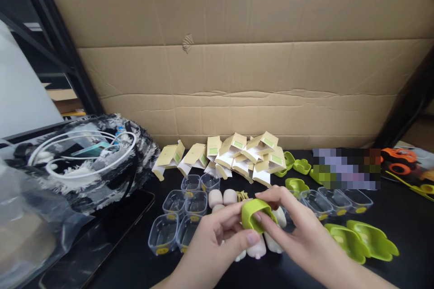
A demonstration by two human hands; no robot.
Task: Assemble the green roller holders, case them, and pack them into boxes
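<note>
Between my two hands is a lime-green hollow plastic piece [251,217], with a rounded rim and its opening turned toward me. My left hand [217,239] grips its left side. The thumb and fingers of my right hand [293,223] hold its right side, a finger reaching into the opening. Beneath and behind my hands are several pale rounded pieces [257,248], partly covered. To the left stand several clear square tubs [163,234] with yellow round stickers. More clear tubs [340,203] stand on the right. Two larger lime-green shells [373,240] lie near the right front.
Opened small cartons [233,150] lie heaped at the back against a cardboard sheet [237,72]. More green pieces [301,166] lie right of them. At left are a coiled white cable [90,174], a shaggy cloth, a plastic bag [37,230] and a dark glossy panel [101,239]. An orange toy vehicle [400,161] stands far right.
</note>
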